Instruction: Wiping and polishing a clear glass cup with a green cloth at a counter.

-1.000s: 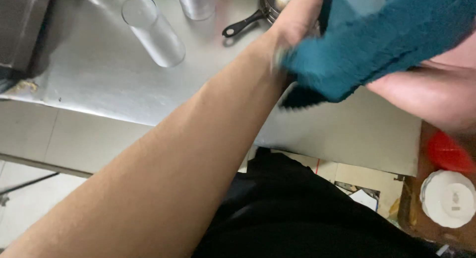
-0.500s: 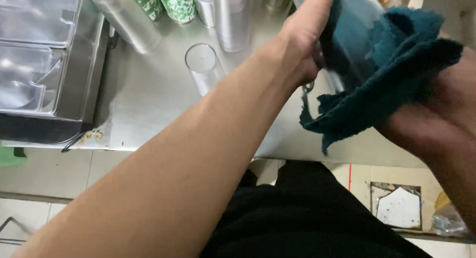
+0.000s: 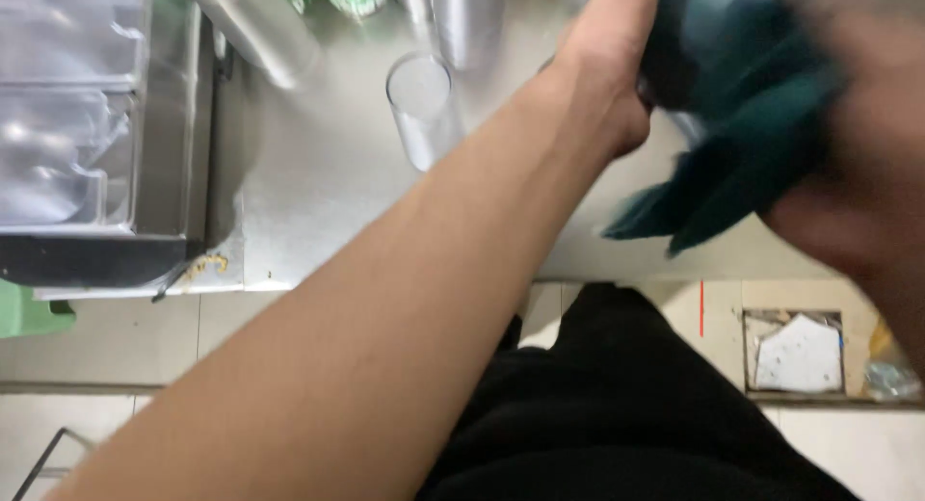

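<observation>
One dark teal cloth (image 3: 742,145), bunched and blurred, is held above the steel counter's (image 3: 318,212) front edge. The left hand (image 3: 617,67) grips its upper part, fingers hidden in the folds; the right hand (image 3: 858,193) closes around its lower side. An empty clear glass (image 3: 422,111) stands nearby, left of the left forearm.

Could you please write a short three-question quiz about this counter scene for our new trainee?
1. True or false: the teal cloth lies flat on the steel counter.
2. Which stands nearest the left hand? A) clear glass B) plastic tray bins C) floor drain
3. Fill in: the cloth is bunched between both ____.

Key: 1 false, it is held above the counter; 2 A; 3 hands, the right hand being blurred.
</observation>
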